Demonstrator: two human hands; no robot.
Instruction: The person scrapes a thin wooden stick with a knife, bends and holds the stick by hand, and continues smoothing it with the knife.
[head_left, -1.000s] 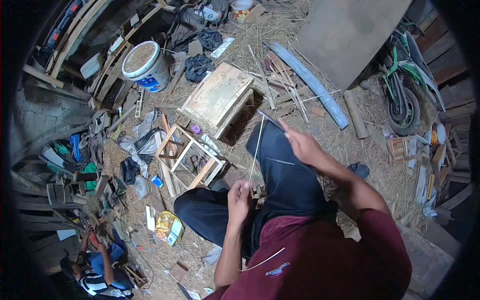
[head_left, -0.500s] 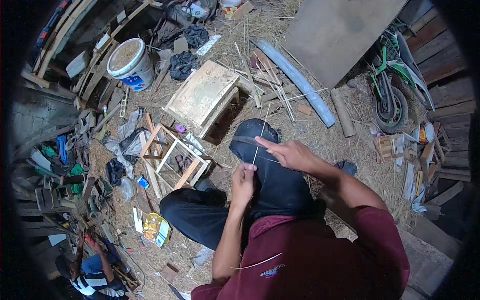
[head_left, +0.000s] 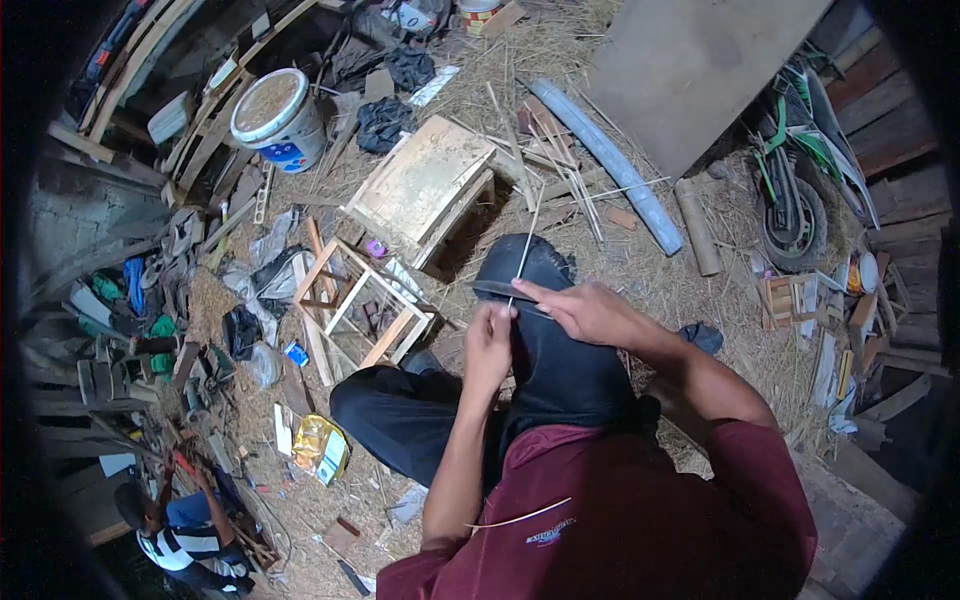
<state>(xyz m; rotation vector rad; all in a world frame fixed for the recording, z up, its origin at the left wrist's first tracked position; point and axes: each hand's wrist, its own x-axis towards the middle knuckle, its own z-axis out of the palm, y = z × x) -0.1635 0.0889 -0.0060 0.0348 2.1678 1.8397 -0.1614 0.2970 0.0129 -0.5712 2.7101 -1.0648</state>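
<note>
My left hand (head_left: 489,345) is closed in a pinch on a thin, pale wooden strip (head_left: 528,238), which rises away from me over my raised knee. In my right hand (head_left: 588,312) is a knife, its handle hidden by the palm. The dark knife blade (head_left: 490,289) lies across the strip, just beyond my left fingertips. My right index finger stretches along the blade near the strip. Both hands are above the dark trouser leg (head_left: 560,370). A thin curved sliver (head_left: 520,512) rests on my maroon shirt.
A low wooden bench (head_left: 425,185) and a small wooden frame (head_left: 365,305) stand ahead. Beyond are a white bucket (head_left: 280,120), a grey pipe (head_left: 605,165), a large board (head_left: 700,75) and a motorbike wheel (head_left: 793,225). Another person (head_left: 185,540) sits at lower left among scraps.
The blade has shifted toward the left and nearer my left hand, and now shows clearly across the strip. The view has moved slightly. My left hand keeps its pinch.
</note>
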